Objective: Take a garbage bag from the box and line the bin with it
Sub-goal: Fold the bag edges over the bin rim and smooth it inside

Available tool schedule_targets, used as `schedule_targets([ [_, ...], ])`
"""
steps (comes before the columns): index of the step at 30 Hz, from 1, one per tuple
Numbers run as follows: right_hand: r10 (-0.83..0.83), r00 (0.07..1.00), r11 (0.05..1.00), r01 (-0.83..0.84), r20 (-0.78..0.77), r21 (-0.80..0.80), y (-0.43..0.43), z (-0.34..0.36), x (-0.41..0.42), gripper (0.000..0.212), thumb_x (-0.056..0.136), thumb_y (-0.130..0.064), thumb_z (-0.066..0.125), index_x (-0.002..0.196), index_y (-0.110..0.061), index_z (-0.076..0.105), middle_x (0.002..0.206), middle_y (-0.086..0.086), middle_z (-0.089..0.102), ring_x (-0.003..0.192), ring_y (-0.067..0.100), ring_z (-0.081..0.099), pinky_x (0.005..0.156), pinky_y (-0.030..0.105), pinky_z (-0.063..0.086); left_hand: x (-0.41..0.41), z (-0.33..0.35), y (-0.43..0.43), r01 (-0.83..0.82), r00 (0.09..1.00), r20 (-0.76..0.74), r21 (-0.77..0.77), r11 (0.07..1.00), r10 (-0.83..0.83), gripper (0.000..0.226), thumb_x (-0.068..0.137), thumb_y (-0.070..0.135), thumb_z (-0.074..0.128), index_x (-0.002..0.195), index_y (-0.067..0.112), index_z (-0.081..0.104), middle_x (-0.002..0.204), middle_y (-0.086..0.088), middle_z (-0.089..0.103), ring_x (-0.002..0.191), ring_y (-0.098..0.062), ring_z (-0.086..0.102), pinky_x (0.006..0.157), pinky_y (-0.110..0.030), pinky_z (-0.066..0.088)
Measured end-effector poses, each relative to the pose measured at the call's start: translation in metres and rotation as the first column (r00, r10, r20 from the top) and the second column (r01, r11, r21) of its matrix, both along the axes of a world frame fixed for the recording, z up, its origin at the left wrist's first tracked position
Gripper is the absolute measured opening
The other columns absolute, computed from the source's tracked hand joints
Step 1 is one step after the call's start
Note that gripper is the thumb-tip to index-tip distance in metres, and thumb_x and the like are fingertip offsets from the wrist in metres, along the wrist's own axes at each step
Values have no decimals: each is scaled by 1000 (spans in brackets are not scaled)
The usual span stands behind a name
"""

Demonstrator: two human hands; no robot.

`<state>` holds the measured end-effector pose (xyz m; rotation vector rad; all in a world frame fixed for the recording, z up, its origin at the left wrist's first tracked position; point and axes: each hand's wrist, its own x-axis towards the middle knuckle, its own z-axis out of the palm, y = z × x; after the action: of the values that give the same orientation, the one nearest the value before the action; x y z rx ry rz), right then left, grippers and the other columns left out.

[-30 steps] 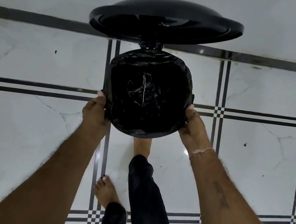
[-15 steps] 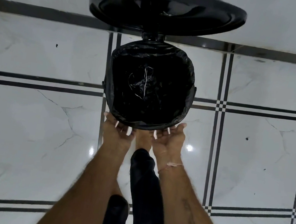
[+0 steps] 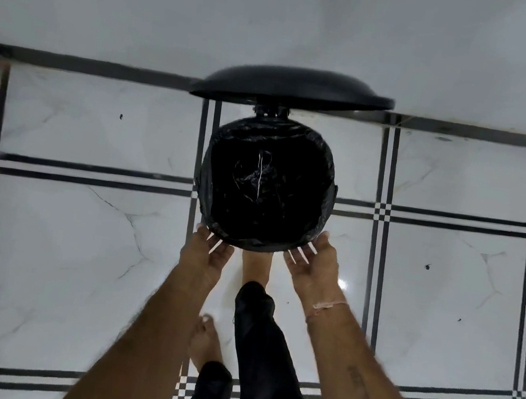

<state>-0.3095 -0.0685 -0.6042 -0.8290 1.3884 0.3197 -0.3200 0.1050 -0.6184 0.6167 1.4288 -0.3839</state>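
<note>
In the middle of the frame the black garbage bag (image 3: 265, 182) already sits inside the round bin (image 3: 334, 189), its mouth folded out over the rim all the way round, with the lid (image 3: 291, 89) tipped up just above it against the wall. Below the bin's near edge, the left hand (image 3: 209, 252) and the right hand (image 3: 313, 265) are spread with fingers loose, their tips at or just under the bag's overhanging hem; neither is clenched on anything, though whether the tips actually touch the film cannot be told. One bare foot (image 3: 255, 266) reaches in under the bin's near side. The film looks thin, light, soft and slippery, so it probably creeps off the rim if tugged hard. The best hold is likely the folded hem, pinched and drawn gently downward.
</note>
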Motion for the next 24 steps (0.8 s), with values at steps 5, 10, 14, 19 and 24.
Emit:
schedule_targets([
  [5, 318, 944, 919, -283, 91, -276, -12, 60, 54, 40, 111, -48, 37, 126, -18, 59, 130, 3, 63, 108, 18, 61, 106, 43, 49, 53, 70, 17, 229, 963, 78, 274, 934, -259, 46, 108, 46, 47, 130, 9, 63, 144, -16, 60, 104, -19, 63, 94, -37, 53],
  [10, 452, 866, 792, -278, 215, -544, -20, 112, 121, 70, 104, -66, 33, 164, -29, 24, 170, -2, 28, 153, 22, 32, 125, 51, 30, 113, 138, 29, 210, 901, 238, 489, 846, -362, 71, 104, 64, 37, 162, 26, 27, 168, -2, 31, 150, -26, 35, 122, -51, 34],
  [14, 731, 641, 618, -478, 232, -625, -24, 141, 167, 71, 100, -71, 39, 158, -31, 39, 166, -5, 35, 138, 9, 37, 115, 33, 28, 153, 164, 37, 356, 775, 294, 530, 770, -560, 64, 99, 68, 46, 147, 26, 50, 148, 8, 47, 136, -15, 41, 117, -43, 34],
  [19, 896, 443, 351, -658, 34, -666, -25, 145, 172, 61, 97, -59, 60, 131, -10, 69, 136, 6, 67, 130, 25, 58, 113, 37, 43, 149, 159, 37, 488, 589, 286, 620, 615, -756, 31, 93, 48, 72, 100, 18, 68, 85, 19, 67, 74, 11, 62, 67, -5, 46],
  [24, 903, 429, 295, -654, -20, -697, -24, 135, 111, 56, 95, -54, 64, 139, -20, 64, 139, 6, 65, 130, 27, 59, 114, 36, 44, 99, 144, 38, 525, 505, 264, 661, 536, -821, 62, 88, 41, 80, 140, 15, 58, 129, -1, 68, 122, -19, 65, 96, -24, 56],
])
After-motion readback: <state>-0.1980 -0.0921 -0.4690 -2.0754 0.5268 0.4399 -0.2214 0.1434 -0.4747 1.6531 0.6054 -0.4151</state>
